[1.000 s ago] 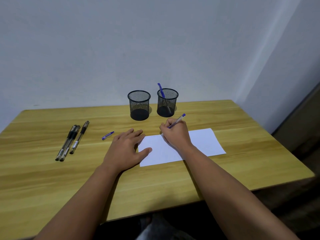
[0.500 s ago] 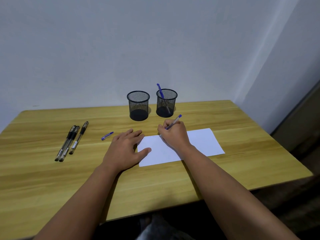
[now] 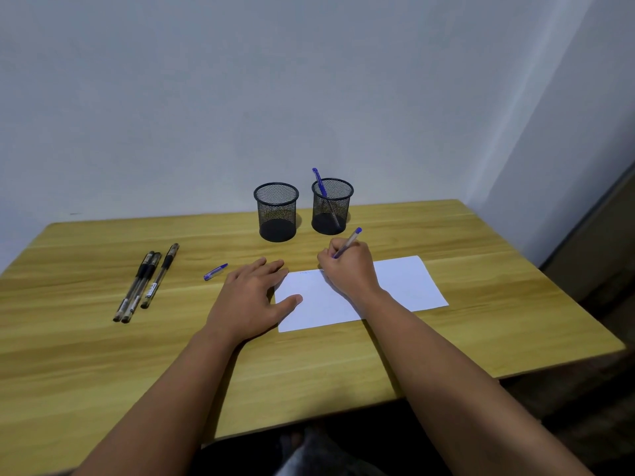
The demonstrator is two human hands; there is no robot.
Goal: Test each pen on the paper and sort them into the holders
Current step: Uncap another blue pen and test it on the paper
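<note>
Pen [image 3: 347, 242] tip hidden behind right hand [image 3: 348, 269].

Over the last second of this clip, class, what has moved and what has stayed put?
The right hand, gripping the blue pen, slid left along the paper's far edge; the pen stands steeper. The left hand stays flat at the paper's left edge. The pen cap, three black pens and both holders are unchanged.

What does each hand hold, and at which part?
Right hand grips the blue pen near its writing end. Left hand holds nothing; it rests on the paper.
</note>
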